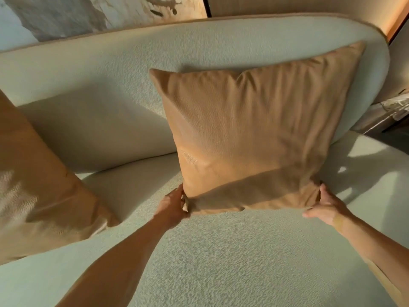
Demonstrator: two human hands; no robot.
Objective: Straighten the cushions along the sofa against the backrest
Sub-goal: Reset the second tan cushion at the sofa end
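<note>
The tan cushion [250,138] stands upright on the sofa seat [221,251], toward the seat's right end. Its back leans against the backrest [110,69]. Its upper right corner reaches near the backrest's rounded right end; its upper left corner lies lower, so the cushion sits slightly tilted. Its lower edge rests on the seat, with the lower corners pulled forward toward the seat's front edge.

The left hand [174,204] grips the cushion's lower left corner. The fingers are curled round the bunched fabric at that corner. The forearm runs from the bottom of the view up across the seat.

The right hand [327,206] holds the cushion's lower right corner. The fingers lie against the side of the corner and go behind it; the thumb points left just below the lower edge. Whether the hidden fingers are fully curled cannot be told, but the hand clasps the corner.

A second tan cushion [37,185] lies at the left end of the seat, tilted, with its lower corner on the seat. It is well apart from the held cushion, with bare seat and backrest between them.

The sofa is pale, with a textured cover and a tan piping line along the top of the backrest. Patches of light fall on the seat's right end.
</note>
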